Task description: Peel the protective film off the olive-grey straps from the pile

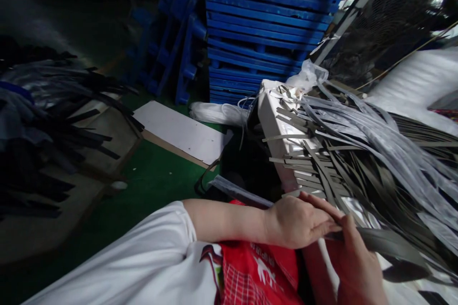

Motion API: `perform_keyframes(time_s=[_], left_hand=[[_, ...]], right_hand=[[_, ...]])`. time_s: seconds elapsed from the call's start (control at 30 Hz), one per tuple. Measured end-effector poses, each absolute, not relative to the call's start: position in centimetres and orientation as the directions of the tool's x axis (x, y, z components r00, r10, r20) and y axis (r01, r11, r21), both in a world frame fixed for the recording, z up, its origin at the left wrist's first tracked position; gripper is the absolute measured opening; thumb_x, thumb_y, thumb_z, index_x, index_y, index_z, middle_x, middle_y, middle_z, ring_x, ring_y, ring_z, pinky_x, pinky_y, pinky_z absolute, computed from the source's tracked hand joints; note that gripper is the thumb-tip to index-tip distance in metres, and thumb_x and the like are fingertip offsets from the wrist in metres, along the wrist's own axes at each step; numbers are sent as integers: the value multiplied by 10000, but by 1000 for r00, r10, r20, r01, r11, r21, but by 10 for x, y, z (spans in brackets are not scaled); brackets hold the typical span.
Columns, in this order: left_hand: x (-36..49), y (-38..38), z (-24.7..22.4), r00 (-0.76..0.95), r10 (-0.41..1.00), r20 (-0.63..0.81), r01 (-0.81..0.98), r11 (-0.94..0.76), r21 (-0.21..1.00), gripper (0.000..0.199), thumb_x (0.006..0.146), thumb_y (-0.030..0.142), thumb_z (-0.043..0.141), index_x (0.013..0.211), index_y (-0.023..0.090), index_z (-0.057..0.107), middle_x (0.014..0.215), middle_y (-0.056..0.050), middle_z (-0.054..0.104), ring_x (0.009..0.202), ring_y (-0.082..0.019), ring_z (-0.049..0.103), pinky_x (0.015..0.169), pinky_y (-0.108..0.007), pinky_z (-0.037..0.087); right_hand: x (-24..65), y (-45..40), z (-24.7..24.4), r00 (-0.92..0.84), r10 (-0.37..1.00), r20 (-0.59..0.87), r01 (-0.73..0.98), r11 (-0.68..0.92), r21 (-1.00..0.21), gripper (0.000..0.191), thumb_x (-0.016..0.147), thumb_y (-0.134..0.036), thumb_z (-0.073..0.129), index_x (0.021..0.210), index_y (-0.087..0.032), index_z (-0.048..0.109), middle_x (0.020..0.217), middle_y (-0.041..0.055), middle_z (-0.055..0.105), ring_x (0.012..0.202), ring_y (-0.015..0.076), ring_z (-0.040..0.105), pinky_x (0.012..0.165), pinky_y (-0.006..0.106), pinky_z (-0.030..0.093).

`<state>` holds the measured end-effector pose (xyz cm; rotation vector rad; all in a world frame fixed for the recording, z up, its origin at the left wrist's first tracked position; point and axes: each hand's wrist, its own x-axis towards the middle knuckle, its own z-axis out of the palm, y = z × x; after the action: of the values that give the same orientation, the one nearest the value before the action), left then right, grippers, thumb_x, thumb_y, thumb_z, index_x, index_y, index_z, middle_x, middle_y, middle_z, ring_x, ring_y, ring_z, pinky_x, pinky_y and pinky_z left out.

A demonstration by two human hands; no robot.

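Note:
My left hand point(291, 221) is closed, its fingers pinching the end of a dark grey flat strip point(388, 243). Right beside it, my right hand point(358, 259) is wrapped round the same strip, and the fingertips of both hands meet. From the right hand the strip bends away to the right in a loop. Under and beyond the hands lies a heap of similar grey-brown strips point(343, 167) on a white-topped table point(270, 114). Clear plastic sleeves point(379, 128) lie across that heap.
Blue pallets point(265, 33) are stacked ahead, with more leaning beside them. A white board point(179, 128) and a white bundle point(218, 113) lie low near the green floor point(153, 186). Dark strips point(71, 128) cover a surface at left. White foam wrap point(422, 86) stands at right.

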<state>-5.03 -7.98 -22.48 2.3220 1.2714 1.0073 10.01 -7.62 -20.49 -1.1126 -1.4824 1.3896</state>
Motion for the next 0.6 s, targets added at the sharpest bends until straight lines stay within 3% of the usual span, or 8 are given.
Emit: perform_keyframes(time_s=[0.1,0.17,0.27,0.37,0.5,0.6], left_hand=[[-53,-78,-224,367,829,422,617,-556,557,369,1009,370,452,847,163,711,817,-37,758,759,-183,724,576,-228,465],[-53,-77,-225,356,831,427,620,-552,558,373,1006,380,457,837,163,708,802,-39,756,751,-185,727,568,-227,461],[-50,-75,-229,325,830,454,633,-547,547,378,1004,365,459,814,151,706,792,-61,758,753,-202,731,589,-240,477],[-51,-75,-235,287,838,465,646,-527,552,383,1005,339,451,800,140,706,772,-75,757,726,-198,729,588,-240,480],[-61,-73,-239,288,856,429,657,-503,561,375,1008,367,448,844,158,714,785,-55,759,744,-181,728,573,-217,470],[-63,-72,-240,298,870,393,649,-487,585,348,998,361,479,834,169,719,807,-35,764,742,-167,727,561,-209,470]], right_hand=[[126,-58,-211,-192,980,45,-7,45,-999,442,922,-553,489,1029,-226,768,1124,91,733,1151,302,625,982,412,489],[134,-51,-214,-211,976,48,-1,49,-999,534,880,-642,497,1003,-206,780,1124,108,733,1177,319,606,1038,424,448],[117,-55,-216,-304,951,-58,58,-42,-997,630,867,-708,452,1056,-200,772,1190,118,708,1215,333,583,1078,433,415],[94,-61,-219,-306,941,-143,14,-146,-989,569,898,-656,438,1091,-227,760,1236,106,688,1222,330,584,1036,449,461],[105,-50,-217,-214,971,-101,-45,-113,-993,551,818,-670,535,948,-201,794,1077,147,742,1078,365,663,977,503,505],[112,-45,-213,-122,990,-67,-10,-68,-998,503,879,-621,482,939,-228,791,1031,135,753,1129,365,642,1034,526,467]])
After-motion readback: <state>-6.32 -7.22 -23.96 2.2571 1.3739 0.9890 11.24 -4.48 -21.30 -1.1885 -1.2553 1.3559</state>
